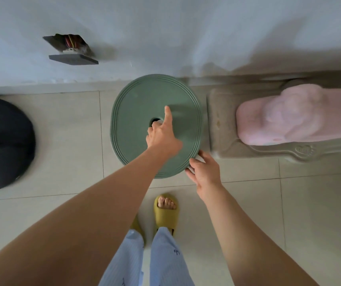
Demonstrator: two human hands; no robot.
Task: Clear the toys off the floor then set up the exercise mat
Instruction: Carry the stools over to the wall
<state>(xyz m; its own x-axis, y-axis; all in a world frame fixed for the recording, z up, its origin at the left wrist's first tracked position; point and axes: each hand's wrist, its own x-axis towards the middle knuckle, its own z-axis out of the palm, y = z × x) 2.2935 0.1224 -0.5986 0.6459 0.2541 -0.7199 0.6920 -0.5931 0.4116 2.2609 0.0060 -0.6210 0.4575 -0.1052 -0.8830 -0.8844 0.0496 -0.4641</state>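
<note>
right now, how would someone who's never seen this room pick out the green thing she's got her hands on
Start at the white wall and look down to where it meets the tiled floor. The green oval stool stands there, between a dark round cushion and a beige piece bearing a pink plush. It alone has ridged edges and a centre hole.

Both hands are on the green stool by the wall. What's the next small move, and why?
Probably lift the green stool straight up and carry it aside. The left hand already hooks fingers into its centre hole, index finger pointing out, and the right hand grips the near rim, so the hold looks set. It stands close between the wall and the pink cushion.
</note>
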